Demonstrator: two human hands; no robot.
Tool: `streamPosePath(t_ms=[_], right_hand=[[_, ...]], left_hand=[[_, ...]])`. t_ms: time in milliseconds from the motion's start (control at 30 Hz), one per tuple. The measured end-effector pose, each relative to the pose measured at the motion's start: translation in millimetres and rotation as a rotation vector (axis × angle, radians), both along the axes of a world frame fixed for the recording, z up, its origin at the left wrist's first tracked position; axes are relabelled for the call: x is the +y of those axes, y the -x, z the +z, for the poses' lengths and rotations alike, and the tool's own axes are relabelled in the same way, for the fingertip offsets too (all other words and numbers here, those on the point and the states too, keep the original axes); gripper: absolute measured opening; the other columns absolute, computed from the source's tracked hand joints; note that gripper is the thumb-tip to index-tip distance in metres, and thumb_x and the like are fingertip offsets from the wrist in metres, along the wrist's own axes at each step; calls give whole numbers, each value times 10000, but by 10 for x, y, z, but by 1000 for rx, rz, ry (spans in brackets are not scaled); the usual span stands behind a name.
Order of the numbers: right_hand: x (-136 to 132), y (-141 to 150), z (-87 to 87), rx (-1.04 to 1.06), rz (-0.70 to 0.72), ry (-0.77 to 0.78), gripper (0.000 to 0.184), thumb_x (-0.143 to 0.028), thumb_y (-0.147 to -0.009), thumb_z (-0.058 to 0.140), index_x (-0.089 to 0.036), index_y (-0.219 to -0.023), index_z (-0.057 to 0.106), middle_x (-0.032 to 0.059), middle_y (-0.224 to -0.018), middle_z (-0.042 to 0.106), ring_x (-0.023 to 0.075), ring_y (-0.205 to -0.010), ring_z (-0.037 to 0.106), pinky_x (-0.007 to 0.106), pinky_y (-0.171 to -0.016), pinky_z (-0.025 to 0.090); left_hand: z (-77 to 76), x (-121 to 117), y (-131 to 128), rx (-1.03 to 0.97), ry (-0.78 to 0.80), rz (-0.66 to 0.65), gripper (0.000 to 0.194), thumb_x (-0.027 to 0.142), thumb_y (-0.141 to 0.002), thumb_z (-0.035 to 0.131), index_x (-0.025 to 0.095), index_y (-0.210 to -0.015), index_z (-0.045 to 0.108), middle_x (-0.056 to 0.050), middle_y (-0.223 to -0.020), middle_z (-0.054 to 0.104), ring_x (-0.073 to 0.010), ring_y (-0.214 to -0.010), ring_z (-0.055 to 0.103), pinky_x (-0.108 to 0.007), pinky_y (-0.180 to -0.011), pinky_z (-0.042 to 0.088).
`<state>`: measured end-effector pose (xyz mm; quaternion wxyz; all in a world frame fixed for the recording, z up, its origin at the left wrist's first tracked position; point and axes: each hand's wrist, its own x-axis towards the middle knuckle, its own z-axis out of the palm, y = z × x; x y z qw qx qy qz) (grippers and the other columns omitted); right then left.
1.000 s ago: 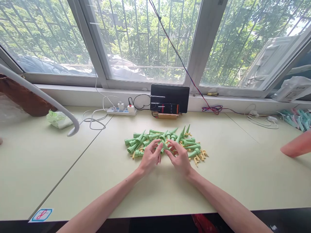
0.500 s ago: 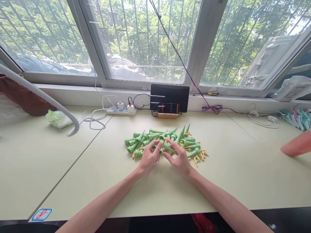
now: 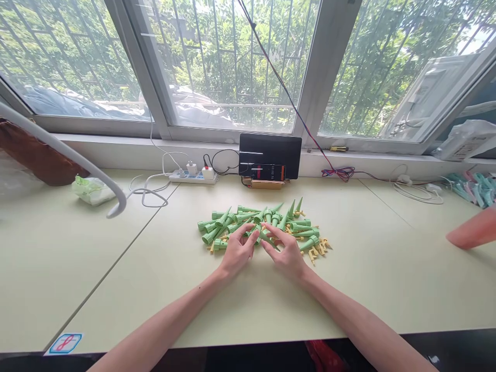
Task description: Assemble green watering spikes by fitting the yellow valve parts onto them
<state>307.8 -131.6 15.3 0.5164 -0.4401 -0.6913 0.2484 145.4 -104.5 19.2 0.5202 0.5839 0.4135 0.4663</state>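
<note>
My left hand (image 3: 240, 249) and my right hand (image 3: 285, 251) meet at the near side of a pile of green plastic spikes (image 3: 222, 219). Between their fingertips is one green plastic spike (image 3: 268, 238), its pointed end slanting down towards my right palm. The fingers of both hands are closed round it, the left at its wide end and the right along its body. Fingers partly cover it. Small yellow plastic pieces (image 3: 320, 250) lie among the spikes, mostly at the pile's right edge.
Behind the pile a black tablet (image 3: 270, 150) stands with a phone (image 3: 267, 172) in front. A power strip (image 3: 194, 177) with chargers and cables lies to the left. A white curved bar (image 3: 89, 163) reaches over the left side. A red object (image 3: 470, 230) is at the right.
The held spike has turned slightly between my fingers and sits a little lower. My right fingertips have shifted a little; the pile looks the same.
</note>
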Motion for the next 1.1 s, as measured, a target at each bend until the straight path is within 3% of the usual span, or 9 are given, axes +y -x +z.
streamPosePath(t_ms=[367,600,733,1100], right_hand=[[-29,6,4,-8,-18,-21,480,-223,-853,615,-219,-1332,595,90,-1206,696,212,-942,695,297,-682,611],[-23,-2,14,-31,-19,-82,477,-208,-850,620,-220,-1326,600,88,-1192,701,220,-975,690,369,-849,585],[-31,-8,28,-36,-12,-104,478,-203,-856,622,-219,-1333,593,81,-1095,716,217,-986,682,380,-900,565],[-31,17,12,-50,-26,-101,487,-178,-828,638,-233,-1311,598,77,-1073,702,227,-1014,659,399,-936,542]], left_hand=[[-44,-7,11,20,-56,-1,389,498,-840,654,175,-1047,589,93,-437,421,-73,-330,360,-200,-356,294],[-65,-22,18,36,-83,0,385,502,-820,668,198,-1042,586,59,-540,514,-87,-380,420,-211,-377,343],[-62,-43,25,69,-113,-4,364,476,-834,663,203,-1057,567,69,-510,488,-93,-392,416,-210,-391,336],[-25,-70,11,104,-212,55,329,439,-809,704,192,-982,575,63,-567,510,-75,-399,429,-214,-402,358]])
